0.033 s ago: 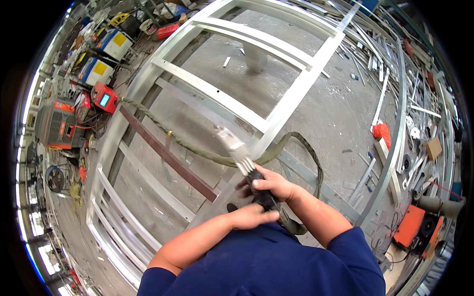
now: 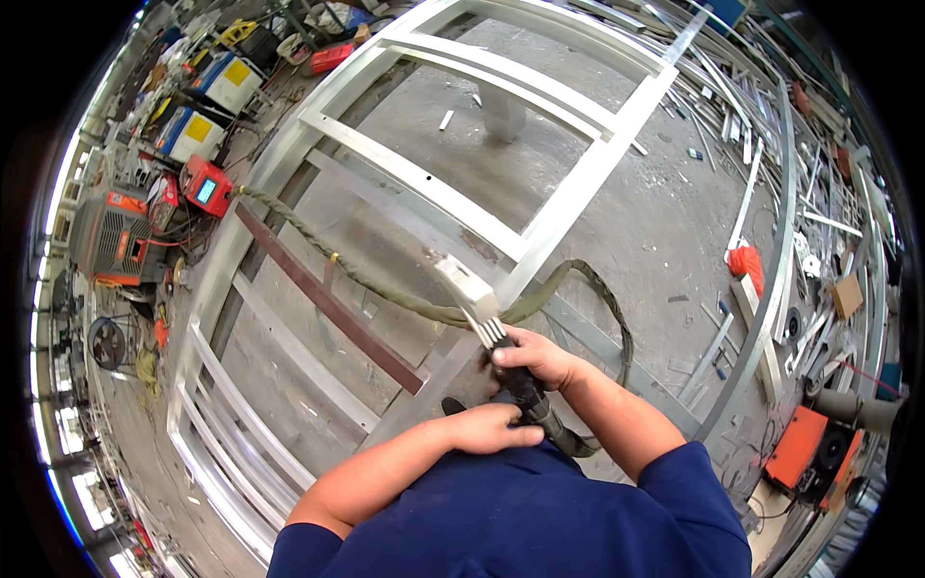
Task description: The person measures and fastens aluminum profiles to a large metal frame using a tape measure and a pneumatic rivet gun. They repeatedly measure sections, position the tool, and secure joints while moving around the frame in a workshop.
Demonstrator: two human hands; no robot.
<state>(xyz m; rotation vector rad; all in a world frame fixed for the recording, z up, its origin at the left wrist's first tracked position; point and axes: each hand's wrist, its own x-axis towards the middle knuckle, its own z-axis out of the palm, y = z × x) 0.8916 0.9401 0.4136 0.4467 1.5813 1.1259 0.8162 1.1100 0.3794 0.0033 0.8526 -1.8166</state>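
Observation:
A hand-held welding torch (image 2: 465,285) with a silver head and a black ribbed grip points away from me, up and to the left, over the metal frame (image 2: 568,202). My right hand (image 2: 535,357) is closed round the grip, its thumb on top. Lower down, my left hand (image 2: 485,431) wraps the rear end of the torch, close to my body; most of its fingers are hidden. From the back of the torch a cable in a green sheath (image 2: 621,332) loops round on the right and crosses the frame to a red box with a small screen (image 2: 205,187).
A dark red bar (image 2: 328,301) lies across the frame's left part. Blue-and-white machines (image 2: 189,137) and a grey-orange unit (image 2: 120,236) stand at the left. Metal offcuts (image 2: 713,106) pile up at the far right, and an orange machine (image 2: 802,443) sits at the near right.
The torch head has shifted slightly down and right. My left hand, blurred before, now rests still on the torch's rear. The whole view has shifted a little.

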